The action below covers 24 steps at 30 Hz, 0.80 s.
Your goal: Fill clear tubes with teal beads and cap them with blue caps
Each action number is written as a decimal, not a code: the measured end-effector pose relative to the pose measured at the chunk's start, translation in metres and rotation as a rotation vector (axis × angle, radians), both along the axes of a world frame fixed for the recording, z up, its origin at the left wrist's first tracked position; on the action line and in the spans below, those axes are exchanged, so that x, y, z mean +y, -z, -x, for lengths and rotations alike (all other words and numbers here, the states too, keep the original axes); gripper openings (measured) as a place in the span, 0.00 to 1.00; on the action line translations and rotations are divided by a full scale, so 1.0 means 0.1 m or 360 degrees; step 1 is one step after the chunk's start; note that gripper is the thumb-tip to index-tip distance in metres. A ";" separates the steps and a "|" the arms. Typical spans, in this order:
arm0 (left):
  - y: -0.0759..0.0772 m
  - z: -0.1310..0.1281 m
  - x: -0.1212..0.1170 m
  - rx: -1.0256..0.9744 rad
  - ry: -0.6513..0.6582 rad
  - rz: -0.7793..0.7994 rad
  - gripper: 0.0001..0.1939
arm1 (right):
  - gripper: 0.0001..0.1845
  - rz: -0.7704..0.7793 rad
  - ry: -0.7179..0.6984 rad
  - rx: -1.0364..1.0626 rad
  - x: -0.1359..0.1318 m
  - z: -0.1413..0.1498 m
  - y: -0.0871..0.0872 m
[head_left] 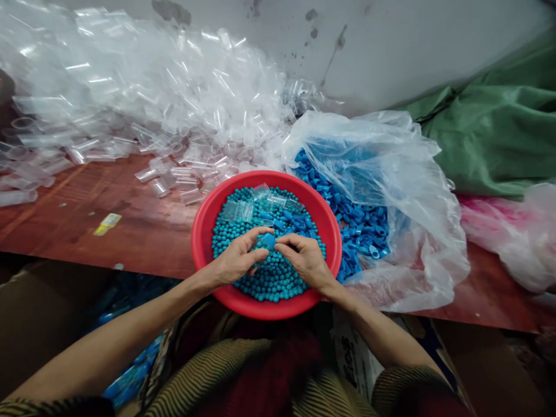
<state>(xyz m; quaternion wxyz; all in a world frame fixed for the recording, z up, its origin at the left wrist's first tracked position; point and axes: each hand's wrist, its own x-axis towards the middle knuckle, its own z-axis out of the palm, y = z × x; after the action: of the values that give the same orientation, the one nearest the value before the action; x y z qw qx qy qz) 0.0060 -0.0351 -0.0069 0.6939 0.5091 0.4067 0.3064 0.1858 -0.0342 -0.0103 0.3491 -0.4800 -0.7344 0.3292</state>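
A red plastic basin [200, 240] holds many small teal beads [271, 284]. Over the basin, my left hand [238, 256] grips a small clear tube with a blue cap [266, 241] between thumb and fingers. From the other side, my right hand [307, 259] pinches at the blue cap with thumb and forefinger closed; the fingers partly cover the contact. On top of the beads lie several clear plastic tubes [237, 211] and some blue caps [299, 221], just beyond my hands.
Behind the basin, a large heap of clear tubes [174, 87] covers the left of the red table [143, 237]. Blue caps [365, 231] spill from a clear plastic bag [428, 231] at the right. Green cloth [490, 133] and a pinkish bag [512, 231] lie farther right.
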 end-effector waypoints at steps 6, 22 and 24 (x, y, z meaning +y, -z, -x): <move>0.06 0.00 -0.01 0.0067 0.0009 -0.0096 0.20 | 0.06 -0.0263 -0.0204 -0.0007 0.01 0.00 0.02; 0.06 0.00 -0.04 0.0076 -0.0013 -0.0155 0.15 | 0.19 0.0282 -0.0190 0.0252 0.21 -0.09 -0.14; 0.04 -0.01 -0.06 0.0135 -0.0070 -0.0158 0.15 | 0.14 0.0010 -0.0270 0.0005 0.17 -0.02 -0.17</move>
<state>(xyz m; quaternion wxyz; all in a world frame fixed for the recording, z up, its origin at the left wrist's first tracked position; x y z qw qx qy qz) 0.0068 -0.0414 -0.0111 0.6431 0.5463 0.4312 0.3194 0.1881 -0.0175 0.0065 0.3197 -0.4166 -0.7708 0.3607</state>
